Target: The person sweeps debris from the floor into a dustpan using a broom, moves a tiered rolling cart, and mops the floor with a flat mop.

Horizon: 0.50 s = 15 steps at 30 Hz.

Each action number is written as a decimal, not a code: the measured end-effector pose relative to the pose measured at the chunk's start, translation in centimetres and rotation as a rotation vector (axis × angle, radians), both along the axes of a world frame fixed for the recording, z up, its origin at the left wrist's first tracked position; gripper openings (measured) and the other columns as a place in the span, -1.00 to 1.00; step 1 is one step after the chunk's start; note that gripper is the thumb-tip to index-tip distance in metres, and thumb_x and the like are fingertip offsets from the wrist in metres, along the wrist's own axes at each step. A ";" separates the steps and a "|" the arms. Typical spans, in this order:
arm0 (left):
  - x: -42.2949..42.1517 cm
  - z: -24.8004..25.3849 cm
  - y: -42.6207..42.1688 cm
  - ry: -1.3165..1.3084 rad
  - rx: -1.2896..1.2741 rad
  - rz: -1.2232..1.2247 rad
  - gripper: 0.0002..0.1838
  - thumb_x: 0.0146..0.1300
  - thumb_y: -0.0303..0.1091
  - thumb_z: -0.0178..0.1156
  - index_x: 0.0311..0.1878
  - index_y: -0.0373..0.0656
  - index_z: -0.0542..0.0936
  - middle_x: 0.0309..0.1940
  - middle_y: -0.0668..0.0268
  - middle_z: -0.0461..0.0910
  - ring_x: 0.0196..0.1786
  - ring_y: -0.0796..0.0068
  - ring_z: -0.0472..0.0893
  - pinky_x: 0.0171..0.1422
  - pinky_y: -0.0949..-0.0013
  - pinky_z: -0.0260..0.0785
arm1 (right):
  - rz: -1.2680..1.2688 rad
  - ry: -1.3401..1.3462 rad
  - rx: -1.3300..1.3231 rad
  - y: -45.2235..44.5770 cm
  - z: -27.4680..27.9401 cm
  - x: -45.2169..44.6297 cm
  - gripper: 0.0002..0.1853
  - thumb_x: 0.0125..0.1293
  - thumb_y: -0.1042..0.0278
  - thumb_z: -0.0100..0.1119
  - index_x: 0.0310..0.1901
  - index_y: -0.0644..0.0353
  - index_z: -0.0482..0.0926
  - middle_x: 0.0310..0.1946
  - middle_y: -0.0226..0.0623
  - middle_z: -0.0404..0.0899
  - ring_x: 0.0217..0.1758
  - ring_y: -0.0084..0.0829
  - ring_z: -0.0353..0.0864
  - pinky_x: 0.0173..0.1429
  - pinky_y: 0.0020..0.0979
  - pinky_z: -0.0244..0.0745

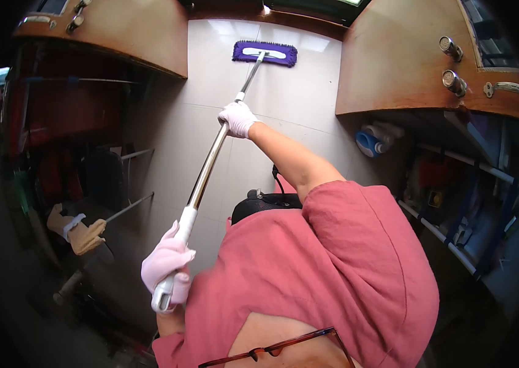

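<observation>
A flat mop with a purple fringed head (pixel 284 55) lies on the pale tiled floor (pixel 210 86), its silver pole (pixel 208 168) slanting down to the lower left. My right hand (pixel 237 119), in a pale pink glove, is wrapped around the upper part of the pole, nearer the mop head. Close to my body, my left hand (pixel 166 265) in a matching glove grips the white handle end (pixel 162 293). The left thumb points up along the handle.
Wooden cabinets (pixel 388 73) with metal knobs flank the floor on both sides. A blue and white bottle (pixel 368 142) stands at right near a shelf rack (pixel 440 236). Tan cloth (pixel 79 230) hangs on a rod at left. A black bag (pixel 259 208) is at my front.
</observation>
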<state>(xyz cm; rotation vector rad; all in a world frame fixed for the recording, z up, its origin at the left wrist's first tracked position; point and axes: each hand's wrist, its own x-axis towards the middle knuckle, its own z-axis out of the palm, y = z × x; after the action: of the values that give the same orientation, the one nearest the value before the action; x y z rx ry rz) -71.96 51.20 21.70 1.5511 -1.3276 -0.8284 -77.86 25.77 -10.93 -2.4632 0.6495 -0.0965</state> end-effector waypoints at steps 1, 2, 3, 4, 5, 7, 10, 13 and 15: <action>-0.2 0.7 1.9 -0.008 0.009 0.040 -0.66 0.23 -0.03 0.18 -0.29 -0.17 0.54 -0.66 0.40 0.40 -0.42 0.46 0.47 0.29 -0.13 0.21 | 0.027 0.019 0.012 1.5 0.0 -0.2 -0.83 -0.08 0.14 0.32 -0.42 -0.07 0.63 -0.42 -0.34 0.60 -0.19 -0.23 0.58 -0.07 -0.14 0.40; -0.4 1.5 3.8 -0.015 0.020 0.081 -0.64 0.22 -0.01 0.19 -0.29 -0.16 0.55 -0.69 0.42 0.39 -0.46 0.47 0.47 0.28 -0.13 0.22 | 0.056 0.039 0.026 3.1 0.1 -0.3 -0.83 -0.07 0.14 0.31 -0.41 -0.06 0.64 -0.42 -0.34 0.61 -0.19 -0.22 0.59 -0.06 -0.12 0.39; -0.7 2.5 5.4 0.002 0.033 0.125 -0.63 0.23 0.02 0.18 -0.29 -0.15 0.55 -0.70 0.44 0.38 -0.48 0.50 0.47 0.27 -0.14 0.23 | 0.109 0.088 0.060 4.6 1.0 -0.4 -0.83 -0.03 0.11 0.28 -0.41 -0.07 0.63 -0.41 -0.35 0.61 -0.19 -0.22 0.59 -0.03 -0.11 0.36; -0.6 3.3 7.2 0.025 0.019 0.125 -0.63 0.26 0.02 0.14 -0.26 -0.15 0.55 -0.72 0.44 0.36 -0.48 0.51 0.47 0.26 -0.17 0.24 | 0.129 0.095 0.064 6.3 1.1 -0.2 -0.83 -0.03 0.09 0.28 -0.41 -0.08 0.63 -0.41 -0.35 0.62 -0.18 -0.22 0.59 -0.03 -0.12 0.36; -0.5 4.0 9.0 0.034 -0.003 0.164 -0.65 0.27 -0.02 0.13 -0.27 -0.16 0.56 -0.72 0.44 0.38 -0.49 0.48 0.50 0.23 -0.16 0.27 | 0.145 0.107 0.074 8.2 1.1 -0.1 -0.82 -0.02 0.07 0.27 -0.41 -0.09 0.63 -0.41 -0.35 0.62 -0.18 -0.22 0.59 -0.03 -0.13 0.35; -0.2 4.6 13.2 0.050 -0.070 0.182 -0.68 0.31 -0.08 0.09 -0.20 -0.18 0.55 -0.74 0.45 0.38 -0.52 0.46 0.52 0.19 -0.15 0.32 | 0.183 0.128 0.094 12.4 0.9 -0.5 -0.80 0.00 0.02 0.25 -0.40 -0.11 0.63 -0.42 -0.36 0.62 -0.19 -0.23 0.60 -0.02 -0.18 0.35; 0.0 5.7 19.3 0.156 -0.043 0.192 -0.62 0.35 -0.02 0.02 -0.11 -0.19 0.48 -0.63 0.43 0.35 -0.46 0.50 0.45 0.28 -0.21 0.18 | 0.252 0.126 0.122 17.7 0.9 -0.5 -0.80 0.01 0.01 0.25 -0.40 -0.11 0.62 -0.41 -0.34 0.62 -0.19 -0.24 0.61 -0.01 -0.18 0.35; 0.8 4.5 24.6 0.112 -0.178 0.269 -0.55 0.33 0.05 0.01 -0.07 -0.20 0.47 -0.66 0.46 0.30 -0.44 0.50 0.43 0.30 -0.16 0.17 | 0.314 0.154 0.115 20.8 2.0 0.3 -0.79 0.04 -0.01 0.23 -0.37 -0.12 0.62 -0.40 -0.33 0.63 -0.18 -0.24 0.62 0.14 -0.15 0.28; 1.9 4.6 28.2 0.136 -0.300 0.340 -0.39 0.29 0.18 -0.02 0.02 -0.26 0.43 -0.65 0.46 0.26 -0.42 0.47 0.39 0.28 -0.10 0.20 | 0.315 0.146 0.073 23.2 3.7 1.2 -0.81 0.08 0.02 0.20 -0.36 -0.12 0.61 -0.42 -0.31 0.63 -0.18 -0.24 0.62 0.25 -0.12 0.20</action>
<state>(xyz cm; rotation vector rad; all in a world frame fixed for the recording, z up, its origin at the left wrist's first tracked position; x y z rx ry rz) -70.07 79.42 26.33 1.4021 -1.0009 -0.4867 -76.64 48.95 -7.24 -2.4843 0.3106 0.2272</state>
